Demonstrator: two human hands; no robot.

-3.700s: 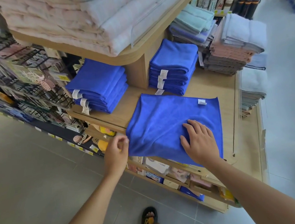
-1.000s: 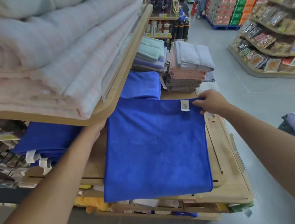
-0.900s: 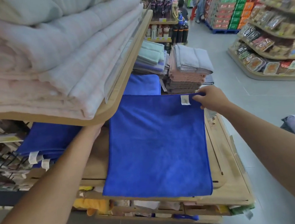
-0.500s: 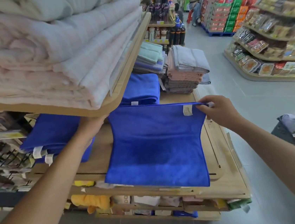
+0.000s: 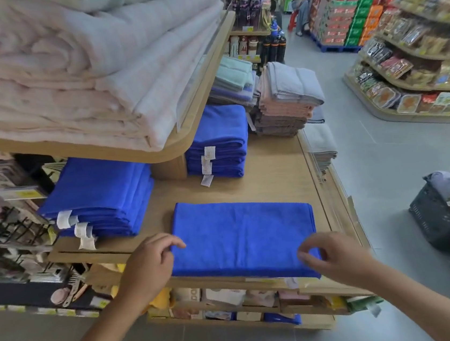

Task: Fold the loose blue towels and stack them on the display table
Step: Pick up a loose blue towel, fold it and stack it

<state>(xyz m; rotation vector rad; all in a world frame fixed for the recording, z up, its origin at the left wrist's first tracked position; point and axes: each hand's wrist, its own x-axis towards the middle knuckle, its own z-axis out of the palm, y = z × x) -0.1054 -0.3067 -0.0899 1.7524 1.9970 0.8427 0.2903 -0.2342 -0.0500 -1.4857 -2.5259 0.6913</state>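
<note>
The folded blue microfibre towel [image 5: 242, 235] lies flat at 6 o'clock on the light wooden bench [image 5: 275, 181], its near edge at the lip. The left hand [image 5: 149, 263] touches its 9 o'clock edge, fingers loosely curled and grasping nothing. The right hand [image 5: 340, 255] blurs at the 4 o'clock corner, so I cannot tell its grip. A one-sided tug could skew the layers or drag the towel off.

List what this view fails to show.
Head view only:
1. Right hand: motion-blurred; whether its fingers pinch the towel is unclear.
2. Left stack: rear hidden under the upper shelf.
3. Labels: too small to read.
</note>
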